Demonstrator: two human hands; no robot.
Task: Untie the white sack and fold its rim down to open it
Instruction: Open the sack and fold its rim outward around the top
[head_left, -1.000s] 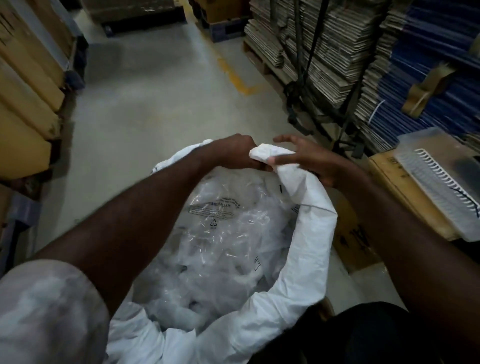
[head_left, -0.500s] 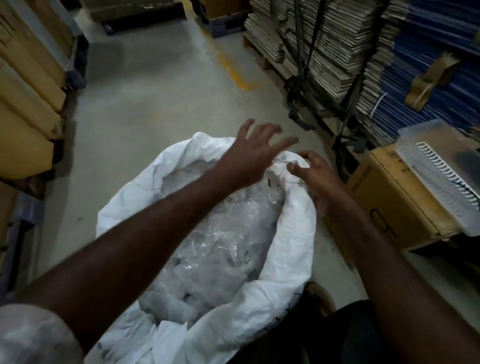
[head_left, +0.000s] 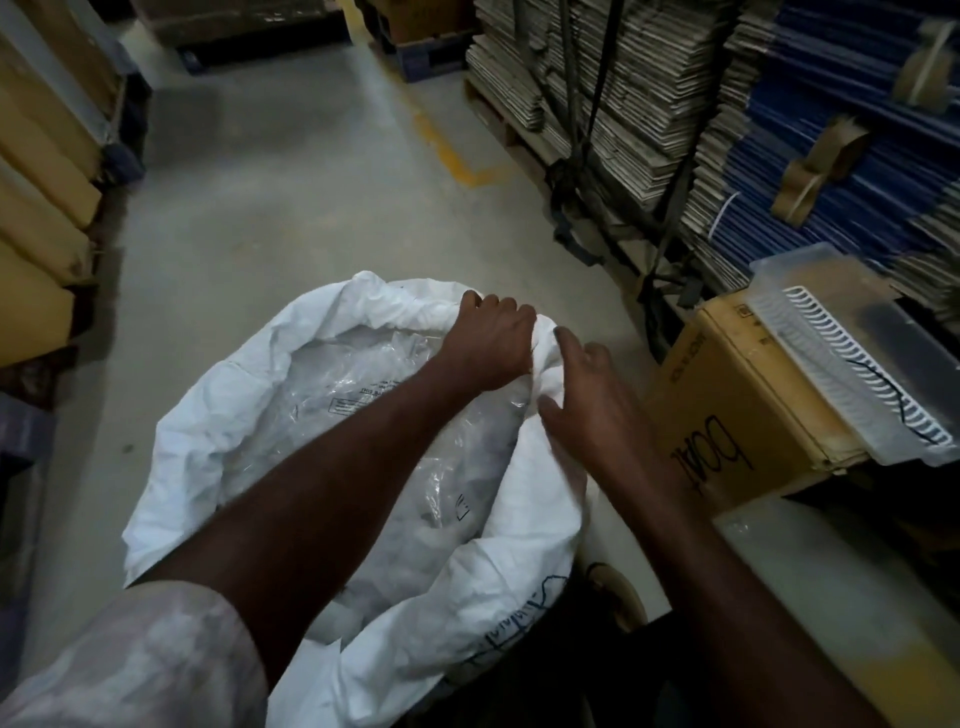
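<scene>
The white sack (head_left: 363, 519) stands on the floor (head_left: 291, 208) right in front of the person, its mouth untied and gaping over clear plastic bags (head_left: 374, 431). The near rim looks rolled down already; the far right rim seems left to do. There the left hand (head_left: 491, 340) grips bunched cloth, and the right hand (head_left: 582, 400) rests alongside, fingers straight.

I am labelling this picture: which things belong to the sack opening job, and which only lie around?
Job: white sack, left hand, right hand, clear plastic inside.
Around: cardboard box, white crate, stacked flat cartons.
</scene>
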